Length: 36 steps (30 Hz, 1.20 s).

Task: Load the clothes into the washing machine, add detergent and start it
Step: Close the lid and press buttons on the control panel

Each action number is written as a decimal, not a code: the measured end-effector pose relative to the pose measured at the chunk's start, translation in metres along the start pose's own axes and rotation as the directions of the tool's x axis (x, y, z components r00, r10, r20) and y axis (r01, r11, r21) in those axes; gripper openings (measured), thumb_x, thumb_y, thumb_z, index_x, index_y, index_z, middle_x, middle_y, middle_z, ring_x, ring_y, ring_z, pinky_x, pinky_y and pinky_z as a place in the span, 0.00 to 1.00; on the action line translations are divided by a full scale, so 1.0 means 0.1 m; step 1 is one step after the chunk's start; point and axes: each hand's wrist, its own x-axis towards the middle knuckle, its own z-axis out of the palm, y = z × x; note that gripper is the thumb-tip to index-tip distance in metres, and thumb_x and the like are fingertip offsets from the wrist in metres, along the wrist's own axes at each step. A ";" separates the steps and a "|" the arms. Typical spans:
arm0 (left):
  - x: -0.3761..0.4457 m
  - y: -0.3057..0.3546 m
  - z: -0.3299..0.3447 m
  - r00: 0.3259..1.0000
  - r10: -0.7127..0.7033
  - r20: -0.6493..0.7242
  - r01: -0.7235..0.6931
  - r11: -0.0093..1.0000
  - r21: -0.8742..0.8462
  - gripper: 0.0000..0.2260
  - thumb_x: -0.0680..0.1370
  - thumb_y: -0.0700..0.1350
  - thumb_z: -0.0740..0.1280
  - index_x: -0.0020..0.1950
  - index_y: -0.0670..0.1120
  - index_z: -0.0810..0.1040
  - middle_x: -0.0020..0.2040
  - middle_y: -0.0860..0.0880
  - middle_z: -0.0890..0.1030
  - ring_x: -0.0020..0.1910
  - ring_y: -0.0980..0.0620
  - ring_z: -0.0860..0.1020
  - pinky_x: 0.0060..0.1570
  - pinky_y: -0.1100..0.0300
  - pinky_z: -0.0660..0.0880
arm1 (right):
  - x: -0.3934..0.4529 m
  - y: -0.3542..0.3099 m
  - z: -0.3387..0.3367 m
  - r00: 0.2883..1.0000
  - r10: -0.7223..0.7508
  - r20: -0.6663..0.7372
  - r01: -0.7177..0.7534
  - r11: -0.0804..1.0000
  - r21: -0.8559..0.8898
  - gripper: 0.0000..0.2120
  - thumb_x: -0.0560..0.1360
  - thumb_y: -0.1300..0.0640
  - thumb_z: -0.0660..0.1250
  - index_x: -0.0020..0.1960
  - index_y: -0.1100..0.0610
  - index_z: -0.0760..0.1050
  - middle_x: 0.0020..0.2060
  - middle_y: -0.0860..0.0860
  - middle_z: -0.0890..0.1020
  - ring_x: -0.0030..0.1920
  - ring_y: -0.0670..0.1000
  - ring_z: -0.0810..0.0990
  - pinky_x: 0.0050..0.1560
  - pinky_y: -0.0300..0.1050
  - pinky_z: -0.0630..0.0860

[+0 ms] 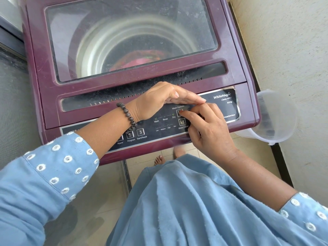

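The left hand (159,102) lies over the upper edge of the control panel (159,128) of the washing machine (134,96), palm down, fingers straight and held together, thumb alongside; it grips nothing, and whether the fingers actually rest on the panel cannot be told. A dark bead bracelet (128,116) hangs at that wrist. The right hand (209,128) comes in from the lower right with its fingers curled inward and holds nothing; the tip of its forefinger (184,113) presses on the square button under the words "Wash Options", where a small red glow shows.

The lid (131,38) is down. Through its dusty window the steel drum shows, and at the bottom of it lie the clothes (140,62), red and pink with a touch of green, blurred by the glass so that single garments cannot be made out.

A clear plastic tub (273,118) lies tilted beside the machine's right front corner, against the wall; its contents are hard to make out. The left arm covers the left end of the panel and most of the "Power" button. Bare toes (159,159) peek out below the machine's front edge, above the blue dress (195,206).
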 end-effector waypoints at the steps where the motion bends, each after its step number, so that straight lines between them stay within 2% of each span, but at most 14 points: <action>1: 0.00 0.00 0.00 1.000 0.001 -0.002 -0.001 1.000 0.004 0.26 0.74 0.38 0.47 0.66 0.34 0.75 0.64 0.40 0.79 0.65 0.49 0.78 0.65 0.61 0.71 | 0.00 0.00 0.00 1.000 -0.001 0.002 0.001 1.000 -0.003 0.16 0.74 0.67 0.59 0.56 0.61 0.81 0.45 0.56 0.79 0.46 0.58 0.74 0.48 0.53 0.73; 6: 0.00 -0.01 0.00 1.000 0.003 -0.007 -0.003 1.000 0.009 0.26 0.74 0.38 0.47 0.66 0.33 0.74 0.64 0.39 0.79 0.65 0.48 0.78 0.65 0.61 0.71 | 0.00 0.01 0.00 1.000 -0.018 0.010 0.019 1.000 -0.019 0.16 0.75 0.66 0.59 0.56 0.61 0.81 0.44 0.57 0.79 0.46 0.58 0.74 0.47 0.53 0.73; 12: 0.01 -0.01 0.00 1.000 0.003 0.000 -0.003 1.000 -0.021 0.25 0.74 0.37 0.47 0.66 0.38 0.74 0.61 0.43 0.80 0.63 0.51 0.79 0.64 0.63 0.71 | 0.00 0.01 0.00 1.000 -0.025 0.018 0.025 0.999 -0.030 0.15 0.74 0.66 0.59 0.56 0.61 0.81 0.44 0.57 0.79 0.45 0.59 0.74 0.47 0.54 0.73; 23: 0.00 0.00 0.00 1.000 0.001 -0.002 -0.001 1.000 -0.013 0.26 0.74 0.38 0.47 0.66 0.36 0.74 0.62 0.41 0.80 0.64 0.49 0.79 0.64 0.62 0.71 | 0.01 -0.01 -0.01 1.000 -0.025 0.017 0.025 0.999 -0.037 0.15 0.73 0.68 0.60 0.56 0.64 0.80 0.46 0.58 0.80 0.47 0.58 0.74 0.49 0.54 0.73; 31: 0.00 0.00 0.00 1.000 0.001 0.002 -0.001 1.000 0.004 0.26 0.74 0.38 0.46 0.66 0.35 0.75 0.62 0.42 0.80 0.64 0.50 0.79 0.65 0.62 0.71 | 0.00 0.00 0.01 1.000 -0.021 0.015 0.022 0.999 -0.039 0.16 0.74 0.67 0.60 0.56 0.61 0.81 0.44 0.57 0.79 0.45 0.59 0.75 0.46 0.54 0.73; 36: 0.00 0.01 0.01 1.000 0.003 0.004 -0.003 1.000 -0.021 0.25 0.74 0.37 0.46 0.66 0.38 0.74 0.62 0.42 0.80 0.63 0.51 0.79 0.64 0.63 0.71 | 0.00 0.01 0.02 0.999 -0.040 -0.008 0.040 0.998 -0.045 0.14 0.75 0.67 0.61 0.54 0.62 0.82 0.43 0.58 0.79 0.43 0.59 0.74 0.44 0.54 0.72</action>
